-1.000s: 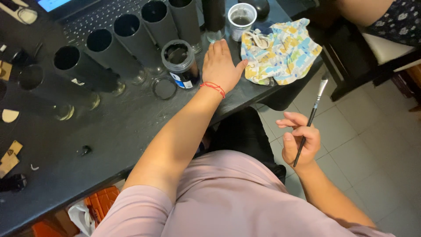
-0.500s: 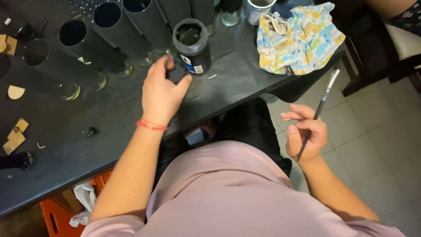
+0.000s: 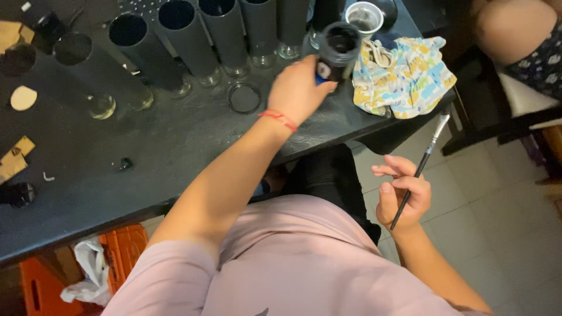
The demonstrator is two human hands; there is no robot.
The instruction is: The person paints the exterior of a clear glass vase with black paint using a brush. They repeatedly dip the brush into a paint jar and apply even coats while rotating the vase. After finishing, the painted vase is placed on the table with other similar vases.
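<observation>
left hand (image 3: 300, 89): closed around a small dark jar (image 3: 335, 54), gripping its side; the jar is lifted and tilted, its open mouth turned up toward the camera, just above the worktop (image 3: 175, 146).
right hand (image 3: 404, 196): loosely closed on a thin paintbrush (image 3: 420, 168), held off the worktop's edge above the tiled floor (image 3: 503, 234), bristles pointing up and away from the body.
jar contents: the inside looks black; whether that is paint, and how full it is, cannot be told.
doing this well: judging from the tilt, keep the grip low on the jar's wall so the mouth stays free for the brush; hold the tilt shallow so nothing runs over the rim; bring the brush to the jar over the worktop, not over the lap.
loose ring (image 3: 243, 98): lies flat on the worktop just on the thumb side of the left hand; probably a lid, clear or dark, hard to tell.
dark tubes (image 3: 193, 35): a row of tall black sleeves beyond the left hand, each open at the top and seemingly empty; clear glass bases show under several.
metal cup (image 3: 364, 16): past the jar, open, with a pale inside; contents unclear.
patterned cloth (image 3: 407, 76): crumpled beside the jar, between the two hands, touching the worktop's edge.
cardboard scraps (image 3: 17, 158): well away from both hands, at the far end beyond the left elbow.
other person (image 3: 515, 41): a leg in patterned fabric on a seat beyond the right hand.
</observation>
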